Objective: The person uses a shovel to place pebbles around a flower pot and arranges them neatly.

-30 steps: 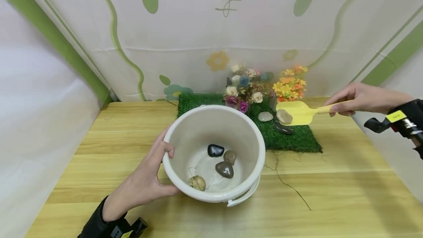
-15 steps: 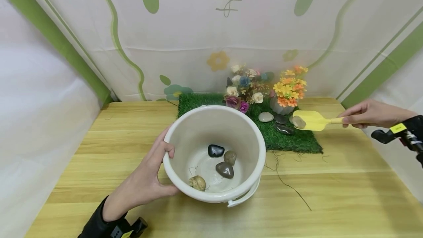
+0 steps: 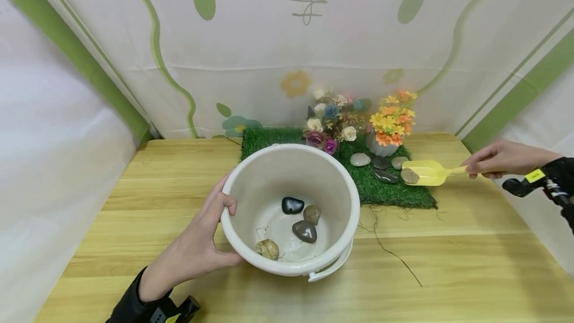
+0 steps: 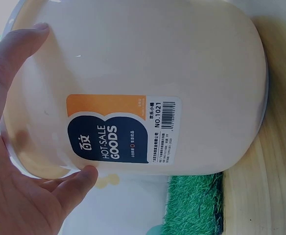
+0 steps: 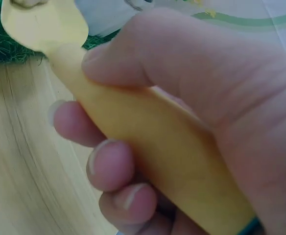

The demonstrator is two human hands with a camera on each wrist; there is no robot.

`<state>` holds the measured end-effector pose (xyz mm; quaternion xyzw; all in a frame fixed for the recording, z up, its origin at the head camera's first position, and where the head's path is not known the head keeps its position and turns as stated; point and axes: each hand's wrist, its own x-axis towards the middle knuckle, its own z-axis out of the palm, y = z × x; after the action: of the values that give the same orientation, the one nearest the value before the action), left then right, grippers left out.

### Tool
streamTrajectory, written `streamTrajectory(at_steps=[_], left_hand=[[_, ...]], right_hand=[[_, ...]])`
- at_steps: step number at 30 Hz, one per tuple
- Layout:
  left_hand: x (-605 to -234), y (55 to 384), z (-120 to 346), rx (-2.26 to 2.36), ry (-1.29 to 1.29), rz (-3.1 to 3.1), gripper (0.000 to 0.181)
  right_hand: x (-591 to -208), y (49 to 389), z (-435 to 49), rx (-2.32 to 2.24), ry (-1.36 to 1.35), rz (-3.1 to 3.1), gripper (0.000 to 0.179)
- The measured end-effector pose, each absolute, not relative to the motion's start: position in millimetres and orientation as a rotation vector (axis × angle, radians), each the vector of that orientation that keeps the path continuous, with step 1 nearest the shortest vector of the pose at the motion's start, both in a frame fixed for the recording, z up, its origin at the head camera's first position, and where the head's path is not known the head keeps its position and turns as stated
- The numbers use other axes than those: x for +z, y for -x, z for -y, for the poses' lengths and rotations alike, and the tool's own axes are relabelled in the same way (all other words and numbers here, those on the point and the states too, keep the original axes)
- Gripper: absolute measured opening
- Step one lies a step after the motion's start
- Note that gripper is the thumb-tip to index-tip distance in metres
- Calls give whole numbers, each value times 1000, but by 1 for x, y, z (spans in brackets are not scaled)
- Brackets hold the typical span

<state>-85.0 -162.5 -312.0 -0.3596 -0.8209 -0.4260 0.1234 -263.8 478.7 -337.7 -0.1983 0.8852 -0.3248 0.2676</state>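
Observation:
My left hand (image 3: 202, 243) grips the rim of a white plastic bucket (image 3: 228, 231), fingertips curled over its edge and thumb on the outside. Inside the bucket lie several stones, among them a black stone (image 3: 293, 205) and a tan one (image 3: 267, 248). My right hand (image 3: 508, 158) holds a yellow toy shovel (image 3: 431, 172) by its handle, fingers wrapped round it in the right wrist view. At the front of the scoop is a beige stone (image 3: 410, 176), low over the grass mat (image 3: 390, 194). Just beyond it a pale stone (image 3: 399, 162) rests on the mat.
On the mat are a white stone (image 3: 360, 159), a dark stone (image 3: 384, 176), mixed artificial flowers (image 3: 332, 113) and a pot of orange and yellow flowers (image 3: 393, 118). A printed curtain (image 3: 251, 39) hangs behind the wooden table (image 3: 448, 263). The bucket's handle (image 3: 332, 265) hangs at its near side.
My right hand has moved the shovel, with the beige stone on it, rightward and down toward the near right of the mat. The flower pot and stones behind it show now. My left hand stays put.

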Motion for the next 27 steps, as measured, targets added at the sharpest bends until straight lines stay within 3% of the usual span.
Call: streamTrajectory(at_steps=[27], left_hand=[[-311, 83, 162, -1253, 1002, 2454, 59]], right_hand=[[-334, 259, -486, -881, 627, -2349, 23]])
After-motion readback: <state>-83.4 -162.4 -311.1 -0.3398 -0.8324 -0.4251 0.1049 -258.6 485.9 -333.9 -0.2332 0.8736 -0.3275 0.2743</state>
